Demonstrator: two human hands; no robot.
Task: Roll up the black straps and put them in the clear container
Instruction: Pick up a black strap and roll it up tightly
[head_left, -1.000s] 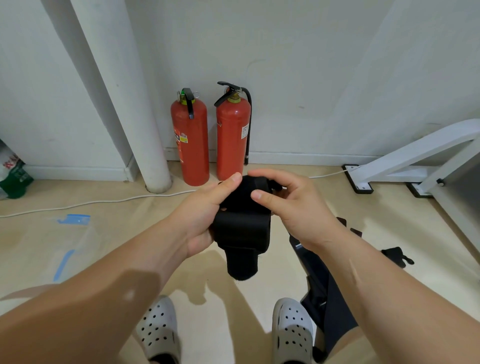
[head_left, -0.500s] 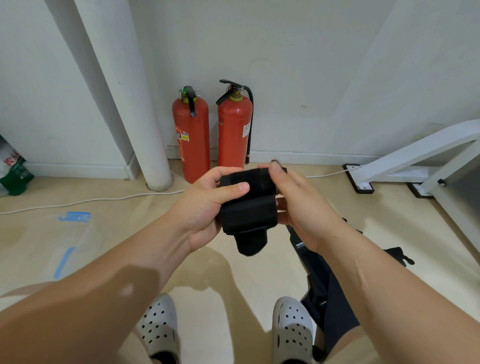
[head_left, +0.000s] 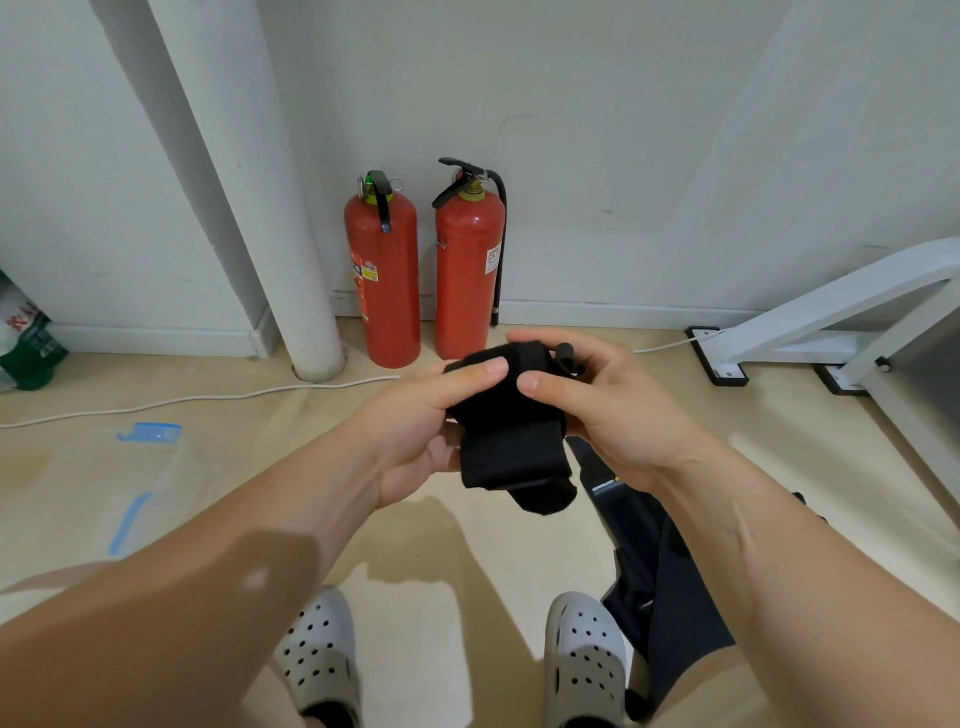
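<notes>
A wide black strap (head_left: 511, 441) is held in the air in front of me, mostly rolled, with a short loose end hanging below the roll. My left hand (head_left: 415, 431) grips its left side, thumb on top. My right hand (head_left: 608, 410) grips the right side, thumb pressed on the roll and fingers curled over the top. More dark straps (head_left: 649, 561) lie on the floor under my right forearm. A clear container (head_left: 140, 467) with blue trim lies on the floor at the left, faint against the floor.
Two red fire extinguishers (head_left: 426, 275) stand against the wall straight ahead, beside a white pipe (head_left: 270, 208). A white cable (head_left: 208, 397) runs along the floor. A white metal frame (head_left: 831, 322) stands at the right. My feet in grey clogs (head_left: 582, 660) are below.
The loose tail under the roll has grown shorter as both hands turned the strap. My right thumb has come round onto the front of the roll.
</notes>
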